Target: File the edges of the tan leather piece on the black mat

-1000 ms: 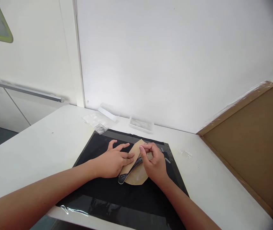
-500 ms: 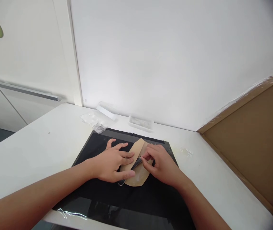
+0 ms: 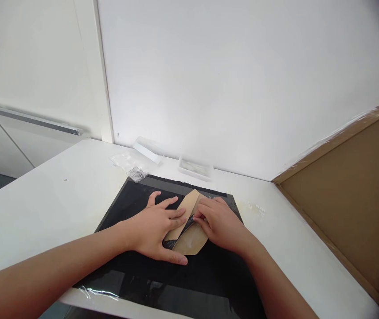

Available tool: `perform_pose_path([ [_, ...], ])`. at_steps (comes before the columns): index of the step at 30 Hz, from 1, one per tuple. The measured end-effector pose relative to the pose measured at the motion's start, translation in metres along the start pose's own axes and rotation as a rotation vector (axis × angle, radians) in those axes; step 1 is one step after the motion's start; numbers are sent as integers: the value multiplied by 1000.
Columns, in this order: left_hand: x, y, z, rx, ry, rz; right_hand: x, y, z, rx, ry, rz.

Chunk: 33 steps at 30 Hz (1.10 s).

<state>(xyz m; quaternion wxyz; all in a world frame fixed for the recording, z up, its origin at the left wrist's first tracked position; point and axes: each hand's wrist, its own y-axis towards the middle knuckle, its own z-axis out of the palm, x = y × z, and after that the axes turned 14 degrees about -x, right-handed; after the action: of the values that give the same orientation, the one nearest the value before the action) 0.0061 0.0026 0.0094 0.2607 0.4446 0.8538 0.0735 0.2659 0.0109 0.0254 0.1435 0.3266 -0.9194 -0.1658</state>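
Observation:
A tan paper piece [image 3: 184,218] with angled ends lies on the black mat, beside a paler, translucent-looking part [image 3: 191,241]. Between these two runs a narrow dark speckled strip [image 3: 169,243]. My left hand [image 3: 154,228] is spread flat, with some fingertips on the tan paper and the thumb over the mat. On the other side, my right hand [image 3: 217,221] has thumb and fingers pinched together at the upper end of the dark strip. Its fingers cover part of the pale side, and the exact spot gripped is partly hidden.
The black mat [image 3: 136,270] under a clear sheet covers the front of the white table [image 3: 56,199]. Behind it are a clear tray [image 3: 196,169], a clear box [image 3: 146,150] and plastic bags [image 3: 126,160]. Small white pieces [image 3: 260,210] lie right. A brown cardboard panel [image 3: 342,190] borders the right.
The left thumb has shifted downward, off the paper. The dark strip's lower end now sits higher, against the tan paper's lower edge. The right hand has moved slightly, still pinching.

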Motion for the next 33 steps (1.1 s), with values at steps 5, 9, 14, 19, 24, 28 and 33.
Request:
perform_pose_path([
  [5, -2, -1, 5, -12, 59, 9, 1, 5, -2, 38, 39, -7],
  [9, -5, -1, 4, -22, 76, 13, 3, 5, 1, 68, 66, 21],
  [14, -7, -2, 2, -26, 85, 24, 8, 2, 7, 82, 153, 51],
  [19, -6, -3, 4, -26, 64, 8, 3, 2, 7, 77, 113, 31],
  [24, -6, -3, 6, -35, 54, 5, -14, 0, 6, 55, -3, 70],
  [28, -6, -3, 6, -46, 62, 9, -4, 1, 7, 90, 124, 54],
  [33, -6, -4, 6, -57, 65, 11, 10, 5, 6, 101, 135, -16],
])
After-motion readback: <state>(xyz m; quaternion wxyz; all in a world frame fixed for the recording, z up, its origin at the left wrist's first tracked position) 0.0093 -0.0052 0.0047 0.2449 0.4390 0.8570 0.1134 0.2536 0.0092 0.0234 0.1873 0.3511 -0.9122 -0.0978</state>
